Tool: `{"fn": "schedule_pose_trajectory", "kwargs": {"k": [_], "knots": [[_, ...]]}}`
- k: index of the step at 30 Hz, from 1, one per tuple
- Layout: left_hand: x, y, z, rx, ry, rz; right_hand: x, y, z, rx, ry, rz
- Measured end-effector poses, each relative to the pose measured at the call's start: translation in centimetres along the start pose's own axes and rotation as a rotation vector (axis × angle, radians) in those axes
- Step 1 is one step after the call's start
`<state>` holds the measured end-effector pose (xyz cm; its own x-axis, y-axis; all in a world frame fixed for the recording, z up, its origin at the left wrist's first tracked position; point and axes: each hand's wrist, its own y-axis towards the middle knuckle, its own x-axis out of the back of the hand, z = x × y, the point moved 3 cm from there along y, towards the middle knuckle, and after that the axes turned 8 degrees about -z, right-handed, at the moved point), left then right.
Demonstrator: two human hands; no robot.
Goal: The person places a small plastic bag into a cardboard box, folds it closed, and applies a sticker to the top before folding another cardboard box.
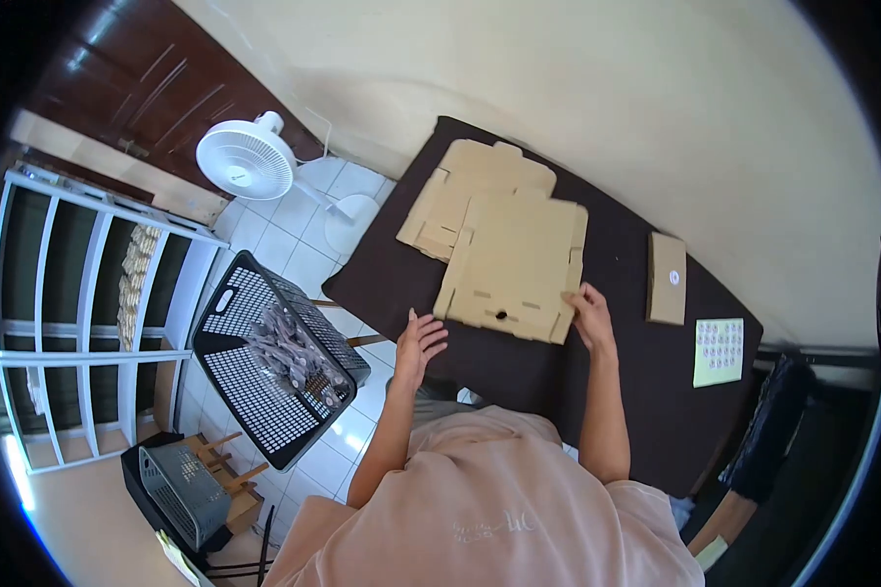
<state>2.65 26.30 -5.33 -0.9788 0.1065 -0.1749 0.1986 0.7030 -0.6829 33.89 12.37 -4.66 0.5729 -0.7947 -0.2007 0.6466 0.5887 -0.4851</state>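
A flat, unfolded cardboard box (521,256) lies on the dark-covered table in front of me, with slots and a small dark hole near its front edge. My right hand (591,318) pinches its front right edge between thumb and fingers. Beside its front left corner, my left hand (421,342) is held open, fingers apart and nothing in them. Another flat cardboard box (460,186) lies behind and to the left, partly covered by the nearer one.
A folded cardboard box (667,279) with a round sticker and a sticker sheet (718,352) lie on the table's right side. Left of the table stand a black basket (255,401) of wrapped items, a white fan (248,161) and a shelf rack (93,323). A grey crate (181,489) sits lower left.
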Motion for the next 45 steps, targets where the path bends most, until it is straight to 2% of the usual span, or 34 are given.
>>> {"fn": "schedule_pose_trajectory", "kwargs": {"k": [2, 4, 5, 6, 7, 8, 9, 11, 12, 13, 14, 16, 18, 21, 23, 27, 34, 37, 41, 43, 44, 45], "knots": [[-0.6, 0.9, 2.4, -0.019, 0.06, 0.019, 6.3, -1.2, -4.4, 0.034, -0.085, -0.057], [-2.2, 0.9, 4.6, -0.178, 0.447, 0.096, 9.6, -3.6, -6.8, 0.068, -0.17, -0.111], [-3.0, 1.1, 5.6, -0.264, 0.615, 0.165, 10.9, -5.0, -7.5, 0.102, -0.259, -0.306], [-4.1, 0.6, 6.9, -0.432, 0.534, 0.242, 11.9, -6.4, -8.0, 0.132, -0.349, -0.501], [-5.4, -0.5, 7.1, -0.465, 0.641, 0.339, 11.6, -7.5, -8.1, 0.233, -0.484, -0.654], [-6.5, -1.6, 7.2, -0.499, 0.746, 0.438, 11.2, -8.6, -8.3, 0.331, -0.571, -0.7], [-7.4, -2.4, 8.0, -0.492, 0.756, 0.46, 9.7, -10.1, -7.5, 0.387, -0.636, -0.692], [-9.6, -4.1, 8.5, -1.002, 1.017, 0.541, 7.1, -11.8, -7.7, 0.521, -0.82, -0.685], [-10.1, -4.5, 8.2, -1.005, 1.021, 0.561, 6.4, -12.3, -8.7, 0.595, -0.945, -0.681], [-10.6, -5.0, 8.2, -1.052, 1.137, 0.606, 5.9, -12.8, -9.5, 0.489, -1.045, -0.575], [-11.2, -5.5, 8.2, -1.098, 1.252, 0.647, 5.7, -13.5, -9.8, 0.481, -1.044, -0.589], [-10.8, -5.1, 8.4, -1.115, 1.237, 0.694, 4.8, -13.7, -10.2, 0.502, -1.334, -0.484], [-11.1, -4.6, 8.6, -1.133, 1.227, 0.735, 4.7, -13.0, -10.1, 0.468, -1.326, -0.478], [-11.6, -4.8, 9.6, -1.177, 1.306, 0.857, 4.1, -10.5, -9.2, 0.531, -1.305, -0.439], [-12.8, -4.8, 10.9, -1.196, 1.531, 0.992, 4.0, -7.8, -8.2, 0.578, -1.291, -0.44], [-13.2, -5.2, 11.4, -1.209, 1.591, 0.975, 3.8, -4.1, -6.1, 0.613, -1.221, -0.422], [-13.5, -5.1, 11.1, -1.192, 1.558, 0.944, 5.6, -9.8, -8.3, 0.613, -1.265, -0.289], [-13.9, -4.7, 10.0, -1.139, 1.545, 0.764, 7.2, -14.0, -9.3, 0.52, -1.272, -0.281], [-12.9, -4.8, 10.8, -1.146, 1.514, 0.741, 7.6, -15.6, -10.0, 0.445, -1.312, -0.285], [-11.4, -5.9, 11.6, -1.192, 1.662, 0.864, 6.8, -15.3, -10.0, 0.434, -1.32, -0.296], [-10.7, -6.3, 11.7, -1.192, 1.666, 0.86, 6.4, -14.7, -9.9, 0.419, -1.318, -0.34], [-10.3, -7.0, 11.9, -1.091, 1.662, 0.978, 6.2, -14.0, -9.7, 0.404, -1.315, -0.382]]}}
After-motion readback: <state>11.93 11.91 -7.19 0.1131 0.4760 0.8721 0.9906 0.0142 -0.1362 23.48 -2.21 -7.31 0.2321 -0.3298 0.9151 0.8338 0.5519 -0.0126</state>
